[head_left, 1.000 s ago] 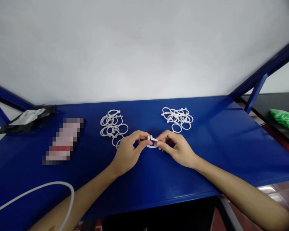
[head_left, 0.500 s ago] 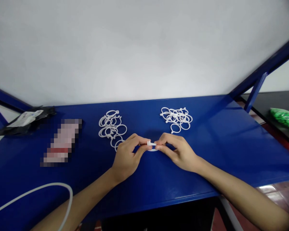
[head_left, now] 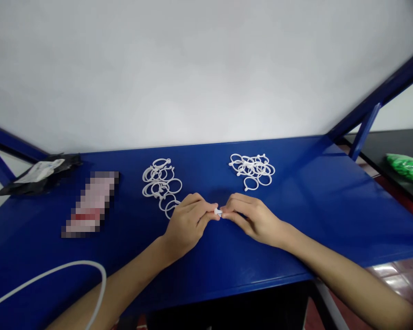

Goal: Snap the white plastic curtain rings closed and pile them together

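My left hand (head_left: pixel 187 223) and my right hand (head_left: pixel 253 217) meet over the middle of the blue table (head_left: pixel 313 215). Both pinch one white plastic ring (head_left: pixel 218 211) between thumb and fingers, so only its small end shows between the fingertips. A pile of white rings (head_left: pixel 161 185) lies just behind my left hand. A second pile of white rings (head_left: pixel 253 168) lies behind my right hand, a little farther off.
A blurred flat packet (head_left: pixel 90 203) lies at the left, with a black bag (head_left: pixel 37 176) at the far left corner. A white cable (head_left: pixel 55 275) loops over the near left edge. Blue frame struts (head_left: pixel 365 133) rise at right, beside a green heap (head_left: pixel 408 169).
Both hands have sunk toward the table and drawn closer together. The ring, partly visible before, is now almost hidden between the fingertips.
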`<state>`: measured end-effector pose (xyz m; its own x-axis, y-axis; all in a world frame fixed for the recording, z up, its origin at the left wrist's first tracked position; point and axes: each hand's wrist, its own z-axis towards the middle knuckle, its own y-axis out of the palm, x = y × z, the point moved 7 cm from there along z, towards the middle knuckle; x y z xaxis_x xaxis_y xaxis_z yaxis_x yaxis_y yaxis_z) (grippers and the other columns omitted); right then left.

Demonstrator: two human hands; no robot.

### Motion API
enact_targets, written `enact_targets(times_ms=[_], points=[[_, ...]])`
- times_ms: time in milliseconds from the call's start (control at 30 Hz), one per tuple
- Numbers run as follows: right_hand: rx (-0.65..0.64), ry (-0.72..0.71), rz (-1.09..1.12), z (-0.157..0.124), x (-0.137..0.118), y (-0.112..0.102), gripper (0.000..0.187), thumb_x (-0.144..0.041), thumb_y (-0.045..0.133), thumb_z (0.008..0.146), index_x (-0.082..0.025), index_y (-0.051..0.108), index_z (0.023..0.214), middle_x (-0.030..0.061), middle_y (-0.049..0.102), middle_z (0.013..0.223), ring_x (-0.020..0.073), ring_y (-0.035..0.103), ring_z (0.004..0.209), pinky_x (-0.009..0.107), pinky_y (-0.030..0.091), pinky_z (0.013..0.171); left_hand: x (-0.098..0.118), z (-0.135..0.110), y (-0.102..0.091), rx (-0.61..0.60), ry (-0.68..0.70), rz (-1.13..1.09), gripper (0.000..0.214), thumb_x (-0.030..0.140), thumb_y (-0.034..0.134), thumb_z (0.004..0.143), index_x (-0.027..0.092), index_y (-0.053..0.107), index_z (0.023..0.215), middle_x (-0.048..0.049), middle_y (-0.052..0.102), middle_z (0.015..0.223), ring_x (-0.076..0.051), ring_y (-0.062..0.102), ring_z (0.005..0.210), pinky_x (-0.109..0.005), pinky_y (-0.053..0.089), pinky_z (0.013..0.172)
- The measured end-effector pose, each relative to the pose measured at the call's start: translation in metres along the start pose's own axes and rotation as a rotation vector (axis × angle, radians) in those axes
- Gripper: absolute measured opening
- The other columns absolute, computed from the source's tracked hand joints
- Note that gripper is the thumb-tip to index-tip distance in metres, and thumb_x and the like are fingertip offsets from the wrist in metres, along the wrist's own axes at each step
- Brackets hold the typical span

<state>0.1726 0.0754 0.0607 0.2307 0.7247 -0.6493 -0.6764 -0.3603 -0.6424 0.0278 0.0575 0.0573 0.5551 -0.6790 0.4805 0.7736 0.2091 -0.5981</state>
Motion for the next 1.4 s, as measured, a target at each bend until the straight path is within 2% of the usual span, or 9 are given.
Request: enact_targets(times_ms=[133,200,300,467,700,900,1067,1267,1400], points=[[-0.037,-0.023,-0.064,0.002,0.006,0.004,0.017,-0.020,0.047,0.104,-0.017,0.063,0.100,0.0068,0.068,0.091,0.0173,0.061,0.083,0.031,0.053,0.075,0.004,0.002,0.003,-0.063,0.123,0.144,0.015,0.023,0.060,0.097,0.019,0.068,0.085,0.0009,0.071,0.077,-0.014,0.061,0.071,-0.029,0.049,0.071],[-0.016,0.006,-0.135,0.003,0.014,-0.002,0.016,-0.023,0.048,0.104,-0.018,0.063,0.101,0.0070,0.069,0.094,0.0184,0.061,0.085,0.033,0.053,0.077,-0.001,0.006,0.005,-0.145,0.120,0.271,0.014,0.029,0.061,0.097,0.018,0.069,0.094,-0.0015,0.074,0.084,-0.018,0.063,0.078,-0.034,0.049,0.076],[0.032,0.129,-0.348,0.001,0.032,-0.025,0.013,-0.028,0.054,0.102,-0.019,0.063,0.101,0.0076,0.068,0.095,0.0215,0.061,0.088,0.037,0.053,0.080,-0.019,0.010,0.000,-0.277,0.000,0.485,0.025,0.034,0.063,0.095,0.016,0.068,0.111,-0.0073,0.074,0.096,-0.026,0.064,0.093,-0.041,0.049,0.084],[0.031,0.327,-0.609,-0.008,0.059,-0.063,0.009,-0.023,0.059,0.095,-0.020,0.062,0.088,0.0075,0.066,0.090,0.0245,0.061,0.088,0.040,0.052,0.080,-0.049,0.006,-0.017,-0.459,-0.230,0.695,0.031,0.036,0.058,0.093,0.014,0.068,0.112,-0.0133,0.074,0.094,-0.036,0.061,0.101,-0.050,0.047,0.087],[-0.018,0.409,-0.610,-0.014,0.079,-0.066,0.006,-0.024,0.061,0.093,-0.019,0.062,0.090,0.0085,0.066,0.093,0.0243,0.063,0.087,0.040,0.054,0.080,-0.041,0.001,-0.011,-0.564,-0.207,0.646,0.034,0.024,0.048,0.091,0.015,0.066,0.119,-0.0125,0.074,0.095,-0.035,0.061,0.100,-0.051,0.044,0.086],[0.057,0.396,-0.580,-0.011,0.071,-0.073,0.014,-0.033,0.067,0.092,-0.020,0.065,0.092,0.0075,0.066,0.092,0.0242,0.063,0.086,0.040,0.054,0.078,-0.037,0.002,-0.002,-0.588,-0.174,0.554,0.032,0.016,0.048,0.094,0.016,0.065,0.121,-0.0090,0.074,0.100,-0.031,0.058,0.102,-0.049,0.042,0.089],[0.135,0.277,-0.472,-0.003,0.046,-0.053,0.011,-0.031,0.060,0.097,-0.020,0.063,0.097,0.0083,0.068,0.097,0.0243,0.065,0.092,0.042,0.056,0.081,-0.033,0.006,0.001,-0.512,-0.193,0.363,0.027,0.015,0.049,0.095,0.017,0.063,0.118,-0.0070,0.073,0.100,-0.028,0.058,0.100,-0.048,0.042,0.090],[0.008,0.117,-0.178,0.003,0.021,0.001,0.030,-0.029,0.058,0.099,-0.023,0.055,0.128,0.0115,0.059,0.125,0.0217,0.064,0.104,0.041,0.059,0.089,-0.022,0.008,0.002,-0.401,-0.267,-0.046,0.025,0.014,0.054,0.091,0.022,0.058,0.115,-0.0012,0.069,0.097,-0.020,0.062,0.096,-0.041,0.047,0.091],[0.055,0.081,0.009,0.004,0.014,0.006,0.015,-0.026,0.055,0.100,-0.022,0.059,0.115,0.0090,0.063,0.117,0.0173,0.066,0.094,0.035,0.059,0.083,-0.020,0.007,0.000,-0.304,-0.336,-0.228,0.021,0.020,0.056,0.094,0.023,0.058,0.114,-0.0016,0.069,0.104,-0.016,0.067,0.095,-0.034,0.053,0.089]])
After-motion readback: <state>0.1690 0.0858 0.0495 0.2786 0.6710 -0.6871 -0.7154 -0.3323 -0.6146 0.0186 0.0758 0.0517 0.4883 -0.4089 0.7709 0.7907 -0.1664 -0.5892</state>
